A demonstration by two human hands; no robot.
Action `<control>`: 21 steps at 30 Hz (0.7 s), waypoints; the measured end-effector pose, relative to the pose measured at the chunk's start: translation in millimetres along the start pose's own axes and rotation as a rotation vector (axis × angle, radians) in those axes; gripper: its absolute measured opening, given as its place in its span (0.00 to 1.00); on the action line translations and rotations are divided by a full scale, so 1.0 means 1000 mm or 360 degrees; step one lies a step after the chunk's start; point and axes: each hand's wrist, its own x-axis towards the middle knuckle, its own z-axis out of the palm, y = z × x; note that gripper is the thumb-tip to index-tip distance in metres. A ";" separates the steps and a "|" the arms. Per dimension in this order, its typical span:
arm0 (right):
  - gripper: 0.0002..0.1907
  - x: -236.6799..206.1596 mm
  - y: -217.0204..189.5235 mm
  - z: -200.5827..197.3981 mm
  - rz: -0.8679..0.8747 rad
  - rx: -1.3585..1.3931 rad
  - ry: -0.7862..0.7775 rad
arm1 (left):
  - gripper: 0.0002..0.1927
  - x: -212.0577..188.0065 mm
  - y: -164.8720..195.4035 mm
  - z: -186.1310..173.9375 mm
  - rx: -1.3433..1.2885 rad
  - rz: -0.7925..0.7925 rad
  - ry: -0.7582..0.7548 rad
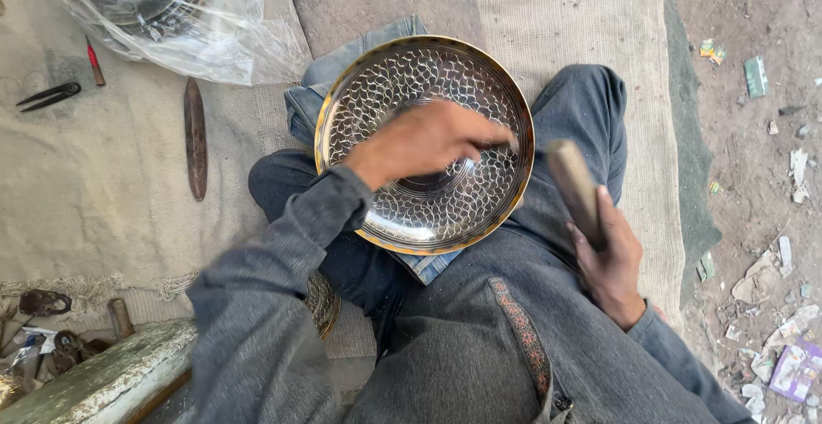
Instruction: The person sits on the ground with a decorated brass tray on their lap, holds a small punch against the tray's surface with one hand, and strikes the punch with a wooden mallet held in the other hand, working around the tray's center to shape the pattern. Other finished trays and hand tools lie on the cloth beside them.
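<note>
Round engraved metal plate rests tilted on the lap, over a folded denim cloth it mostly hides. Left hand lies across the plate's centre, fingers blurred, possibly pinching a small tool, cannot tell. Right hand grips a wooden mallet, its lower end covered by the fingers.

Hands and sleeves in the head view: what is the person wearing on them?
Both arms wear long grey sleeves of a soft knit, ending at the wrists. The left hand and the right hand are bare: no gloves, rings, watch or bracelets show. No markings on the sleeves.
</note>
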 end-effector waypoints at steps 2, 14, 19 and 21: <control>0.42 0.004 -0.008 0.000 0.0089 0.0237 0.0098 | 0.21 -0.023 -0.007 -0.020 -0.0008 0.0034 0.0508; 0.37 0.091 -0.068 0.025 0.0177 0.0897 -0.0267 | 0.16 -0.119 -0.011 0.050 0.0046 -0.0378 0.1834; 0.31 0.141 -0.062 0.025 -0.0052 0.0816 -0.0170 | 0.15 -0.109 0.021 0.103 -0.0171 -0.0522 0.2302; 0.30 0.152 -0.061 0.027 -0.0092 0.0867 -0.0187 | 0.14 -0.106 0.026 0.112 -0.0214 -0.0523 0.2357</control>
